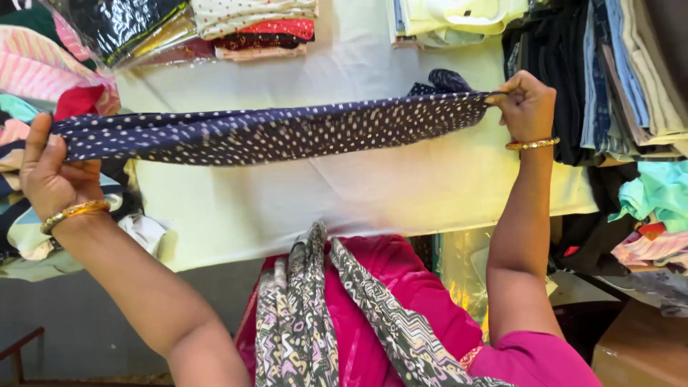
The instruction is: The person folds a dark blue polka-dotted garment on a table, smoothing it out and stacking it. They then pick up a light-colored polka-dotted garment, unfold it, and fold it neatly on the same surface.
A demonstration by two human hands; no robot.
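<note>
A navy cloth with white dots (272, 132) is stretched taut in the air between both hands, above a pale yellow-white table cover (373, 193). My left hand (50, 172), with a gold bangle at the wrist, grips the cloth's left end. At the upper right, my right hand (527, 107), also with a gold bangle, pinches the other end, where the fabric bunches up. A grey patterned scarf (308, 315) hangs down over my pink garment at the bottom of the view.
Folded clothes lie all around: a striped pink pile (43, 68) at left, plastic-wrapped packs (129, 29) and red folded fabric (272, 32) at the top, dark and blue stacks (609, 79) at right. A cardboard box (638, 344) sits at lower right.
</note>
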